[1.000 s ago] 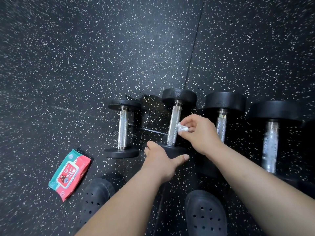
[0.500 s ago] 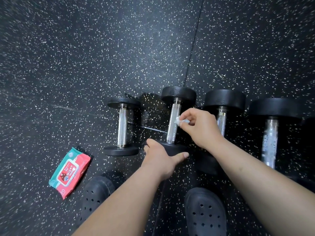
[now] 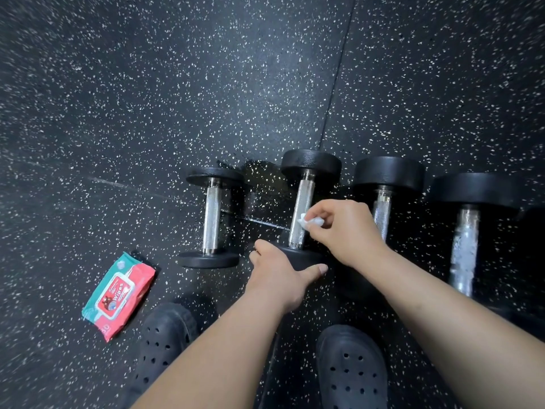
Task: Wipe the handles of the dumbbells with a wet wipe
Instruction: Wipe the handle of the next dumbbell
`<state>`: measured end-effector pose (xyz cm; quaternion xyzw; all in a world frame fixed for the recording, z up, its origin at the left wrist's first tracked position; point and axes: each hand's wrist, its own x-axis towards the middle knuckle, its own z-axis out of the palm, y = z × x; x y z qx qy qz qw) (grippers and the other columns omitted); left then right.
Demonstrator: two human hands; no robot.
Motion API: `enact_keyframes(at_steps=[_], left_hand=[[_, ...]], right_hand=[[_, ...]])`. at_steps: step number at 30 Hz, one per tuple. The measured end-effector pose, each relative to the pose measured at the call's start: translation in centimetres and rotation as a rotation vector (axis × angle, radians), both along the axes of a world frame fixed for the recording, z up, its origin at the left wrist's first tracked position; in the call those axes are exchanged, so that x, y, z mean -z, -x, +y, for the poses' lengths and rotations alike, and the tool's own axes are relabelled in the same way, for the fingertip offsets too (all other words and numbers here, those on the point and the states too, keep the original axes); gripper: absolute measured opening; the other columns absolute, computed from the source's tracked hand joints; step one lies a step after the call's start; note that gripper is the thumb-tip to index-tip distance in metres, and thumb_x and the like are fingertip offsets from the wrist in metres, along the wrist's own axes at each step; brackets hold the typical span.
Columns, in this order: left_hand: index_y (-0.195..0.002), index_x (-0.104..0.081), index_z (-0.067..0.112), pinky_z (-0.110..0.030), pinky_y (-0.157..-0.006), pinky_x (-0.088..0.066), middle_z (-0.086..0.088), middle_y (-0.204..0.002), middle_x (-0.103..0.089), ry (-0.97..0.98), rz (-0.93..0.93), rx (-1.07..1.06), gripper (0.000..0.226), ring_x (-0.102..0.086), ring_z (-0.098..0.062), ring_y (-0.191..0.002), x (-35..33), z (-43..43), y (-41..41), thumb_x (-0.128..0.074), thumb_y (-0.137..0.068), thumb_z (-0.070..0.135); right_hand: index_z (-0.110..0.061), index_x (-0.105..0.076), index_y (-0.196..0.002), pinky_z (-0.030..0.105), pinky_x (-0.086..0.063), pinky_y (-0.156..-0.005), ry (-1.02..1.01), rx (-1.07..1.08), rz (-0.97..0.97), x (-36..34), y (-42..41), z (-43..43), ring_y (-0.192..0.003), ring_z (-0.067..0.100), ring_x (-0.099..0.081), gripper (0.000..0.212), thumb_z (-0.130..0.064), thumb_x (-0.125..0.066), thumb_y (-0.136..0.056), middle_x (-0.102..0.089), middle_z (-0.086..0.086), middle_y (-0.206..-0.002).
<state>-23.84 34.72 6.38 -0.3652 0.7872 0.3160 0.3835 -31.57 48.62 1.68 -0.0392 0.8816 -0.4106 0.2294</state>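
Speckled rubber floor (image 3: 177, 98) carries four heavy dumbbells (image 3: 389, 172) in a row, the left hand (image 3: 277, 273) clasping the second one's near plate (image 3: 298, 256), a sound steadying hold, while the right hand (image 3: 345, 231) pinches the limp wet wipe (image 3: 309, 221) against its knurled handle (image 3: 302, 202).

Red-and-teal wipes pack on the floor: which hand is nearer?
Left. The left hand grips a dumbbell's black end plate right of the red-and-teal wipes pack; the right hand, pinching a white wet wipe on the chrome handle, is farther right.
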Motion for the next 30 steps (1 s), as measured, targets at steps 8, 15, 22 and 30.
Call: enact_keyframes(at_steps=[8, 15, 22, 30], left_hand=[[-0.136, -0.023, 0.01, -0.04, -0.092, -0.05, -0.009, -0.15, -0.032, 0.06, 0.011, 0.031, 0.105, -0.054, -0.031, -0.127, 0.0, 1.0, -0.3, -0.083, -0.074, 0.069], [-0.133, -0.024, 0.011, -0.043, -0.093, -0.053, -0.008, -0.146, -0.037, 0.113, -0.006, 0.087, 0.105, -0.056, -0.032, -0.124, 0.0, 1.1, -0.3, -0.08, -0.072, 0.075], [-0.133, -0.028, 0.012, -0.042, -0.084, -0.053, -0.007, -0.145, -0.039, 0.147, -0.028, 0.098, 0.103, -0.06, -0.029, -0.12, -0.1, 1.4, -0.3, -0.081, -0.072, 0.075], [-0.142, -0.022, 0.008, -0.042, -0.086, -0.049, -0.008, -0.146, -0.038, 0.21, -0.03, 0.131, 0.111, -0.06, -0.028, -0.125, -0.1, 2.0, -0.2, -0.081, -0.074, 0.073]], right_hand=[[-0.032, -0.08, -0.091, 0.006, -0.043, -0.065, 0.02, 0.027, 0.045, -0.2, -0.5, 0.1, -0.075, 0.0, -0.065, 0.002, -0.031, -0.082, -0.089, -0.069, -0.018, -0.074], [-0.032, -0.082, -0.099, 0.031, -0.058, -0.08, 0.096, 0.018, 0.167, 0.5, 0.4, 0.0, -0.081, 0.007, -0.068, 0.012, -0.023, -0.081, -0.091, -0.07, -0.015, -0.093], [-0.028, -0.082, -0.111, 0.021, -0.05, -0.078, 0.066, -0.241, 0.252, 0.9, -0.4, 0.6, -0.08, -0.003, -0.059, 0.024, -0.011, -0.077, -0.094, -0.063, -0.017, -0.099], [-0.026, -0.08, -0.114, 0.042, -0.058, -0.074, -0.042, -0.37, 0.352, 0.2, -1.1, 0.0, -0.086, 0.02, -0.064, 0.021, -0.019, -0.071, -0.097, -0.063, -0.005, -0.098]])
